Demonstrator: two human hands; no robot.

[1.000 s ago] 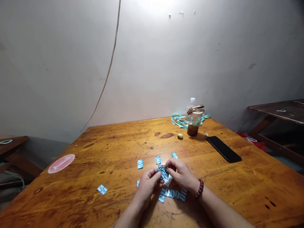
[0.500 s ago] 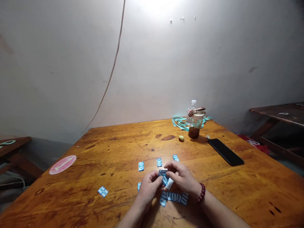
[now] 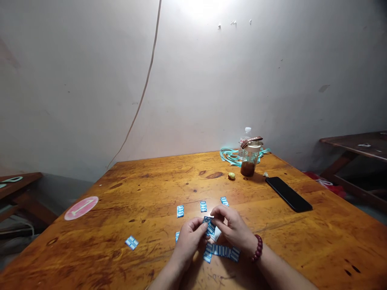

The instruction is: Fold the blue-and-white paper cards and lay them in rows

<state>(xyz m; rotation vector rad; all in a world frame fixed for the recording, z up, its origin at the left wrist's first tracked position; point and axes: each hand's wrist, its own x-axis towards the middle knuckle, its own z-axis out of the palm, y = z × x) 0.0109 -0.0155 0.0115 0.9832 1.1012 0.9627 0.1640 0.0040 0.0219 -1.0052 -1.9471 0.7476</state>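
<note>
Small blue-and-white cards (image 3: 209, 226) are pinched between my two hands, just above the table. My left hand (image 3: 191, 238) is closed on them, its thumb on top. The fingertips of my right hand (image 3: 234, 228) press at their right edge; a beaded bracelet circles that wrist. Below my hands lies an overlapping row of similar cards (image 3: 224, 251). Beyond them sit three separate cards or small stacks, at left (image 3: 180, 211), middle (image 3: 203, 206) and right (image 3: 224, 201). Another card (image 3: 177, 237) is partly hidden behind my left hand, and one card (image 3: 132, 242) lies farther left.
On the wooden table (image 3: 157, 181) stand a cup of brown liquid (image 3: 248, 165) and a clear plastic bottle (image 3: 247, 133), with a turquoise strap (image 3: 229, 155) around them. A small yellowish-green object (image 3: 231, 176) and a black phone (image 3: 288, 194) lie nearby. A round pink sticker (image 3: 81, 208) is at left.
The held cards have shifted slightly between my fingers. My hands stay in nearly the same place, and the cards on the table have not moved.
</note>
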